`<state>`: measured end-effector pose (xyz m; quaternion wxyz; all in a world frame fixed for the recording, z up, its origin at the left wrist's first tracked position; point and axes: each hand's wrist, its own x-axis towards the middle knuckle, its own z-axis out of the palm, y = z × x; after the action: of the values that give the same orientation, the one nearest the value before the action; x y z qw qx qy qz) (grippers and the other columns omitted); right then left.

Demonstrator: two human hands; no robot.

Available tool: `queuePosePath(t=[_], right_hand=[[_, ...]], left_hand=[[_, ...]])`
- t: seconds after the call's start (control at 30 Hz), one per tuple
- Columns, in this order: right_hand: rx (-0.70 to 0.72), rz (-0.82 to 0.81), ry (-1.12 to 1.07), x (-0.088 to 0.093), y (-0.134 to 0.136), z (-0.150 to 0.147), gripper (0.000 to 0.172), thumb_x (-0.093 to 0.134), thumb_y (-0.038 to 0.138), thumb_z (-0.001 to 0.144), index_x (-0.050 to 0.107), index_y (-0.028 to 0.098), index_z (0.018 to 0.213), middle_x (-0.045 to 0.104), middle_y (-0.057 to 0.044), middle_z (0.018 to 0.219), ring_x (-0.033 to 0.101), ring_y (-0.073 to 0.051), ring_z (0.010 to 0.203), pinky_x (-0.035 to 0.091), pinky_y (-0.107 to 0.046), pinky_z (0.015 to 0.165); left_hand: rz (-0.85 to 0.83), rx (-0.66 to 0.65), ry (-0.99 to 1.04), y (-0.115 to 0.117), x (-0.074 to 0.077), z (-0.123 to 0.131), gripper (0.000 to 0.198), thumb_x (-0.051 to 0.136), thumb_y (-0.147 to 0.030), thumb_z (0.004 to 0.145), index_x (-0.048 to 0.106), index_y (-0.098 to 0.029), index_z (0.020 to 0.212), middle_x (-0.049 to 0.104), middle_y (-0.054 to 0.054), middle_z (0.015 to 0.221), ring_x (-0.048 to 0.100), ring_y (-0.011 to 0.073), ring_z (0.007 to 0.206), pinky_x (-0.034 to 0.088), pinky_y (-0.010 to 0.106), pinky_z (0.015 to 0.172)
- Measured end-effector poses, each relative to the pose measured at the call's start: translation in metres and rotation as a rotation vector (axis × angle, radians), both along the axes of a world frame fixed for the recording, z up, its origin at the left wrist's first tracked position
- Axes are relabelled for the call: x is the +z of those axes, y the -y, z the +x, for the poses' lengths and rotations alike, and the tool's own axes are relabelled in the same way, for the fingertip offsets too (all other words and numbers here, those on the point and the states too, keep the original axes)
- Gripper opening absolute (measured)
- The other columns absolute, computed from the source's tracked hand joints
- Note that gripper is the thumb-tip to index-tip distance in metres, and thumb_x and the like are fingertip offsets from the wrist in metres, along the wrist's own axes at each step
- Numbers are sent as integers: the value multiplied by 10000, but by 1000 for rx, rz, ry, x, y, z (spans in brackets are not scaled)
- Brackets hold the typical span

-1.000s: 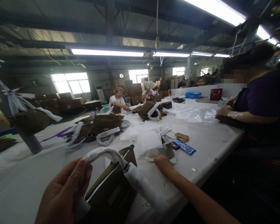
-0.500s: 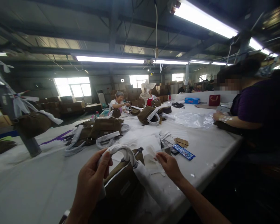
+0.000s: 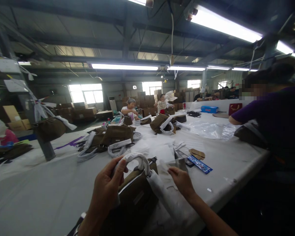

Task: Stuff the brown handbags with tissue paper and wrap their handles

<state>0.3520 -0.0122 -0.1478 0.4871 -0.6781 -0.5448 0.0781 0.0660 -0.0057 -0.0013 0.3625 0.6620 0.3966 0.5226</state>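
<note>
**Q:** Head view. What are your hands doing?
**A:** My left hand [image 3: 108,188] is gripping the white-wrapped handle [image 3: 137,159] of the brown bag [image 3: 135,205], which is resting at the near edge of the table [image 3: 39,190]. My right hand [image 3: 183,182] is pinching a thin pale sheet [image 3: 166,167] just beside it.
**Q:** How far along?
**A:** Handle and strap [image 3: 162,196] are already showing white wrap, I judge; the sheet is not yet lying on the bag.

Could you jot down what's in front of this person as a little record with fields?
Left hand: grips white paper-wrapped handle of brown fabric bag
Right hand: pinches thin pale sheet
Surface: long white table
Nearby: flat blue packet; pile of brown bags
Others: person in purple sleeve, beside the table
</note>
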Motion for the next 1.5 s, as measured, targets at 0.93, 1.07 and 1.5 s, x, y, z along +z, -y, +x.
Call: queuePosePath(t=[0.93,1.07,1.5], right_hand=[[721,-94,-666,136,34,-119,419,730,514,831,645,151,1022,719,-28,803,539,-76,496,445,-200,465],[759,-65,-832,149,43,-107,376,790,436,814,574,179,985,729,-27,849,617,-101,601,520,-226,575],[661,216,-408,161,27,-105,263,748,440,837,790,181,844,636,-49,974,547,-110,709,458,-231,586]], left_hand=[[-280,-248,36,-15,30,-21,590,750,-484,819,654,-132,1283,758,52,894,655,144,722,526,248,698],[-208,-259,-75,-22,53,-17,437,777,-397,801,735,-121,1138,750,44,821,648,133,708,527,239,685],[-77,-322,-94,-29,78,-1,318,743,-294,837,730,-81,1073,769,95,887,710,158,728,616,296,716]])
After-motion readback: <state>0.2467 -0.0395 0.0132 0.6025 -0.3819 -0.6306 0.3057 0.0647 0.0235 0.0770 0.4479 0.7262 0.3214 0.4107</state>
